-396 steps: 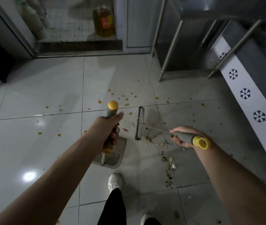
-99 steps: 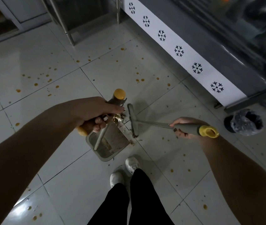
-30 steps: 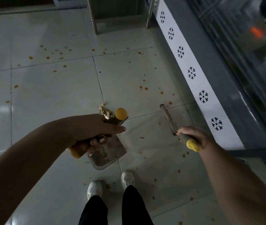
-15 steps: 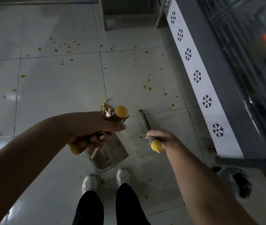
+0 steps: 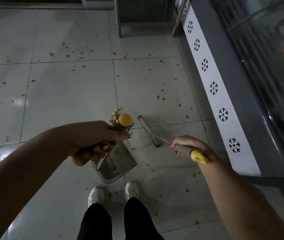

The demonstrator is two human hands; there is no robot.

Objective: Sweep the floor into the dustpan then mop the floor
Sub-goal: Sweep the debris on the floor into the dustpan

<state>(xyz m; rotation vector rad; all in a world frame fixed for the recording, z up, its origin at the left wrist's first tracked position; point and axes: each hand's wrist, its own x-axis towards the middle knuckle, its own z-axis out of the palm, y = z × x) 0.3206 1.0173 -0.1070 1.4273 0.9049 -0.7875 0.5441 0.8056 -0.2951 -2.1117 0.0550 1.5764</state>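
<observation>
My left hand [image 5: 94, 139] grips the grey, yellow-capped handle of the dustpan [image 5: 118, 161], whose metal tray sits on the tiled floor just ahead of my shoes. A small heap of pale scraps [image 5: 114, 115] shows beyond the handle's yellow end. My right hand [image 5: 191, 146] grips the grey handle with a yellow end of the broom [image 5: 149, 130]. The broom's narrow head lies on the floor to the right of the dustpan, apart from it.
Orange spots [image 5: 161, 97] are scattered over the white tiles. A grey counter base with a white snowflake strip [image 5: 214, 88] runs along the right. Metal legs [image 5: 118, 18] stand at the top. My white shoes [image 5: 113, 194] are at the bottom middle.
My right hand has swung out to the right, and the broom head now lies further right of the dustpan. My left hand and the dustpan have stayed put.
</observation>
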